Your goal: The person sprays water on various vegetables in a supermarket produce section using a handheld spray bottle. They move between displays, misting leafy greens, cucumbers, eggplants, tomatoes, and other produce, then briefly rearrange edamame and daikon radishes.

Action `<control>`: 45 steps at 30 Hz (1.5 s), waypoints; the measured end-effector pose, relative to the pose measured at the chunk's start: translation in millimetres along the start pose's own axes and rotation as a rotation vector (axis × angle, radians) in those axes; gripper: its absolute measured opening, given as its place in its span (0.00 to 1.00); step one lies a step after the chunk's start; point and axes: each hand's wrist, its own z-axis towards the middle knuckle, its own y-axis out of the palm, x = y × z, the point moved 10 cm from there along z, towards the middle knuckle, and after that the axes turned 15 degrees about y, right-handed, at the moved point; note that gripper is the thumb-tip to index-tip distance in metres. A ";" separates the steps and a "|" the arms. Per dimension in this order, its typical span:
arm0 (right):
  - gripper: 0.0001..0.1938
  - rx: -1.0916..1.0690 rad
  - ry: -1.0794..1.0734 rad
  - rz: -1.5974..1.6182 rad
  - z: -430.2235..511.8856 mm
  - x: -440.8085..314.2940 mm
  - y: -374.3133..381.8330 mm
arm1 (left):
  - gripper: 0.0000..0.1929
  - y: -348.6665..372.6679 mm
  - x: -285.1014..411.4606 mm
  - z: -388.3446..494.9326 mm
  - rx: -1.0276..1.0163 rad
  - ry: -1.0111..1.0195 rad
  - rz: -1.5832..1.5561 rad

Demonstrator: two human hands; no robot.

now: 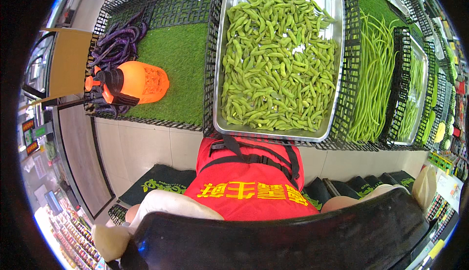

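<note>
A large smooth black object (278, 244), possibly a plastic tub or tray, spans the bottom of the view close to the camera. My left hand (110, 240), in a stained off-white glove, grips its left end. At the opposite end, my right hand (425, 187) holds it in a similar glove. The fingertips of both hands are largely hidden. Beyond my red apron (249, 196), a metal tray (216, 98) holds many green soybean pods (278, 72), spread unevenly with bare metal showing through.
An orange spray bottle (146, 82) lies on artificial turf (176, 76) beside purple eggplants (119, 43). Black mesh dividers (209, 54) border the tray. Long green beans (373, 83) lie to its right. Dark mats (157, 182) cover part of the tiled floor (146, 142).
</note>
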 end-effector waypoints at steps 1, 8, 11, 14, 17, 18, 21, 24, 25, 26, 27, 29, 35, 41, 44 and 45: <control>0.28 0.008 -0.004 -0.005 0.3 -1.2 0.1 | 0.47 0.2 0.2 1.0 0.001 0.002 0.003; 0.28 0.063 -0.012 -0.028 9.4 -4.2 2.9 | 0.46 -4.3 -4.2 4.3 0.043 -0.026 -0.030; 0.28 0.137 0.035 -0.037 7.6 -1.1 -1.0 | 0.46 -9.5 -14.8 1.9 0.130 -0.080 -0.114; 0.28 0.265 0.227 -0.053 16.4 37.3 -16.9 | 0.46 -20.0 -58.4 -7.2 0.408 -0.236 -0.365; 0.26 0.089 0.419 -0.050 62.2 126.0 -11.6 | 0.40 -27.5 -143.8 -10.0 0.682 -0.351 -0.714; 0.25 0.012 0.477 -0.050 74.6 158.3 -9.3 | 0.38 -35.8 -164.9 -13.2 0.721 -0.348 -0.637; 0.19 0.103 0.397 -0.332 65.8 241.6 -33.4 | 0.37 -60.0 -212.3 -32.3 0.793 -0.353 -0.613; 0.12 -0.092 0.344 -0.512 39.1 297.2 -9.0 | 0.38 -76.0 -236.1 -54.7 0.869 -0.371 -0.572; 0.10 -0.154 0.306 -0.588 29.5 306.3 6.4 | 0.38 -73.8 -239.3 -54.1 0.834 -0.341 -0.590; 0.10 -0.218 0.336 -0.617 21.9 320.2 20.7 | 0.38 -73.6 -242.2 -56.3 0.833 -0.334 -0.591; 0.10 -0.223 0.318 -0.663 17.1 327.5 30.8 | 0.38 -73.5 -246.1 -59.1 0.843 -0.347 -0.579; 0.11 -0.197 0.293 -0.866 13.0 340.2 45.1 | 0.38 -67.3 -252.4 -64.1 0.879 -0.368 -0.616; 0.10 -0.139 0.082 -1.167 17.5 346.1 63.0 | 0.37 -57.4 -254.2 -62.8 0.856 -0.330 -0.662; 0.06 -0.192 -0.020 -1.396 18.9 357.9 81.3 | 0.36 -49.4 -258.6 -66.7 0.845 -0.289 -0.683; 0.08 -0.216 -0.079 -1.423 18.3 362.1 85.5 | 0.36 -47.7 -265.2 -74.3 0.880 -0.319 -0.638; 0.08 -0.228 -0.092 -1.429 18.2 363.6 86.3 | 0.36 -46.9 -265.7 -74.4 0.875 -0.309 -0.636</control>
